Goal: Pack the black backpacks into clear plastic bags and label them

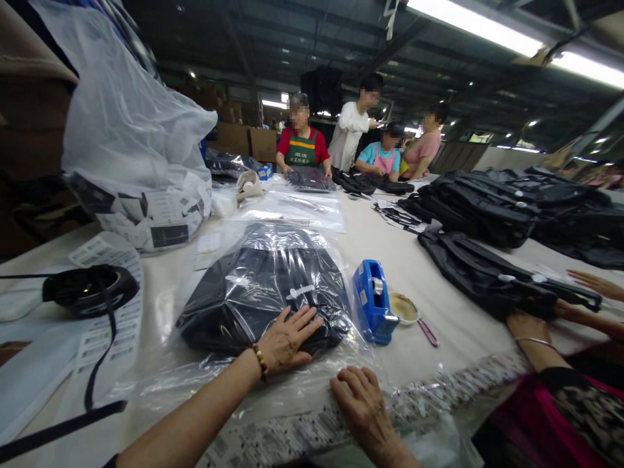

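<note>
A black backpack lies flat inside a clear plastic bag on the table in front of me. My left hand, with a bead bracelet at the wrist, rests palm down on the wrapped backpack, fingers spread. Nearer the table edge, my right hand is curled at the bag's loose lower right side, its fingers bent onto the plastic; the fingertips are partly hidden. Just right of the backpack stands a blue tape dispenser. Beside it are a roll of tape and a small pink-handled tool.
Left are a white sack of labels, label sheets and a black strap roll. Black backpacks pile up at right, where a co-worker's hands handle one. Clear bags lie beyond; several people work across the table.
</note>
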Available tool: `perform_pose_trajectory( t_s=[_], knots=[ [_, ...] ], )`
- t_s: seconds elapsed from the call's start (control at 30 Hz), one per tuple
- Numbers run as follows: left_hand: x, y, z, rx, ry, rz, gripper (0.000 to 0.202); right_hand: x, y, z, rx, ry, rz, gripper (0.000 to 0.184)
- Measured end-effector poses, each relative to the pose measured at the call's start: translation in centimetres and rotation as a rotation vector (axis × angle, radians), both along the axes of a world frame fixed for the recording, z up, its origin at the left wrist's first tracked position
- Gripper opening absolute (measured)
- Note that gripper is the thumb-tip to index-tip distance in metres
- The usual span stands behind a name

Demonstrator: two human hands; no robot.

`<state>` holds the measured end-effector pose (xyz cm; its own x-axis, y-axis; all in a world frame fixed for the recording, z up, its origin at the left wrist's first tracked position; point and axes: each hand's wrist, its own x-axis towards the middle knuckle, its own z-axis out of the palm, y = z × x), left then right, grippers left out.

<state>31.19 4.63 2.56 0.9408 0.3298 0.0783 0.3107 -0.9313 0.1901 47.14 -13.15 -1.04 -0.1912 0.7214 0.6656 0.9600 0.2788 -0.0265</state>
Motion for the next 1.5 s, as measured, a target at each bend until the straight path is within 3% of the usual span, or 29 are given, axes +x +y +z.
perform_pose_trajectory(
  t_s=[0.17,0.33,0.4,0.53,0.63,0.73,0.87,1.23,1.5],
  knots=[
    [0.0,0.1,0.7,-0.095,0.034,0.022,0.078,-0.4,3.1,0.6,-0.144,0.022,-0.087,0.024],
    [-0.1,0.4,1.7,-0.165,0.049,0.044,0.062,-0.1,4.9,0.5,-0.127,0.023,-0.187,0.025],
    [-0.3,0.3,1.8,-0.135,0.021,0.023,0.065,-0.2,5.1,0.5,-0.116,0.021,-0.213,0.024],
    [-1.0,-0.9,1.4,0.096,-0.124,0.033,0.086,-0.3,5.2,0.9,-0.104,0.02,-0.251,0.024],
    [-1.6,-2.3,0.7,0.258,-0.256,0.15,0.057,-0.4,5.3,1.2,-0.101,0.015,-0.266,0.023],
    [-2.0,-3.1,0.1,0.324,-0.317,0.208,0.023,-0.2,5.4,1.4,-0.095,0.009,-0.279,0.023],
    [-2.1,-3.2,-0.4,0.379,-0.373,0.17,0.01,0.3,5.5,1.5,-0.093,0.0,-0.295,0.025],
    [-2.0,-3.1,-1.4,0.34,-0.418,0.197,0.017,3.7,4.2,3.6,-0.101,-0.057,-0.217,0.029],
    [-1.9,-3.1,-1.5,0.298,-0.432,0.222,0.017,6.7,2.3,4.0,0.017,0.011,-0.334,0.017]
  ],
)
